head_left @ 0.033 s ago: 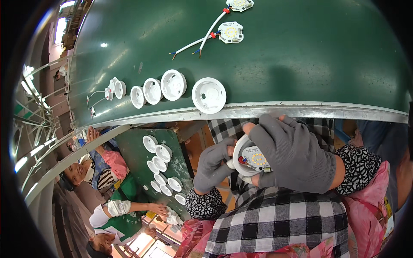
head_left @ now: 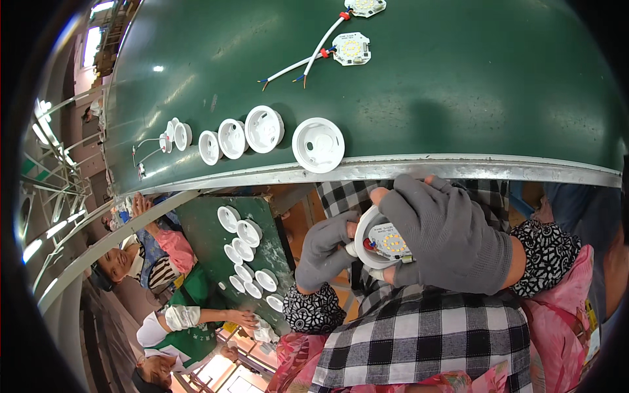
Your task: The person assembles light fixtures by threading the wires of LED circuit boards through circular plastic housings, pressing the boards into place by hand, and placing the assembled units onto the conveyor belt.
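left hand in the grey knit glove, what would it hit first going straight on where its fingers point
The white round plastic-looking cup: the grey-gloved left hand points toward it and seems to touch its side, though exact contact is unclear.

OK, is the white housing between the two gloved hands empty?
No, an LED board with yellow chips shows inside the white round housing, partly covered by the gloved right hand.

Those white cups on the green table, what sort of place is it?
Probably a factory workshop: white cups and wired circuit boards lie on a green table, and people are beside another table with more cups.
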Demonstrator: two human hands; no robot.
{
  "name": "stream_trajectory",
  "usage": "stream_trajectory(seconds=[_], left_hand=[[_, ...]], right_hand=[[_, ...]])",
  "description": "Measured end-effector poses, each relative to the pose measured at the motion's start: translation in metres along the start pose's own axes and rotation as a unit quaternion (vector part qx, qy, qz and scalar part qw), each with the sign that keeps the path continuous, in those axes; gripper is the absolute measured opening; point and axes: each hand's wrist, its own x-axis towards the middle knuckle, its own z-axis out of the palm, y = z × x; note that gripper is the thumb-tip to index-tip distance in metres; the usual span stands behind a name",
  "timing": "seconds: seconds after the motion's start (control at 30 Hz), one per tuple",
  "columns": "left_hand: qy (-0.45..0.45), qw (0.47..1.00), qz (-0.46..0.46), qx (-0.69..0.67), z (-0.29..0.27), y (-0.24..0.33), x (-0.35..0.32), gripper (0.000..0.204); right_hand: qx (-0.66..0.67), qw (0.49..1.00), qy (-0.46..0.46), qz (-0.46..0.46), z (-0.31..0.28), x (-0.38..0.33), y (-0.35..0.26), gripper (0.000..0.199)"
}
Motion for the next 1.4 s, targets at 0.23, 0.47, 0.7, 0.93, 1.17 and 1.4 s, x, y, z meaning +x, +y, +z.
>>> stream_trajectory(seconds=[0.23,0.47,0.7,0.93,1.17,1.4], left_hand=[[-0.082,0.985,-0.012,-0.149,-0.003,-0.017,0.018,0.019],[-0.093,0.981,-0.098,-0.140,-0.014,0.012,0.011,0.026],[-0.027,0.994,0.019,-0.101,0.024,-0.002,-0.005,0.023],[-0.028,0.992,0.045,-0.113,0.028,0.009,-0.028,0.019],[-0.135,0.934,-0.213,-0.254,0.002,0.026,-0.059,0.029],[-0.029,0.893,-0.132,-0.429,0.053,-0.009,-0.051,0.042]], right_hand=[[0.017,0.999,0.004,0.034,-0.002,0.001,-0.001,0.068],[0.084,0.994,-0.058,0.042,-0.002,0.012,0.007,0.083],[-0.057,0.998,-0.024,-0.006,0.011,-0.028,0.023,0.121],[0.101,0.961,-0.245,0.085,0.020,-0.008,-0.002,0.071],[0.402,0.873,-0.270,0.063,0.038,-0.014,0.021,0.051],[0.455,0.846,-0.210,0.180,0.059,-0.065,0.022,0.049]])
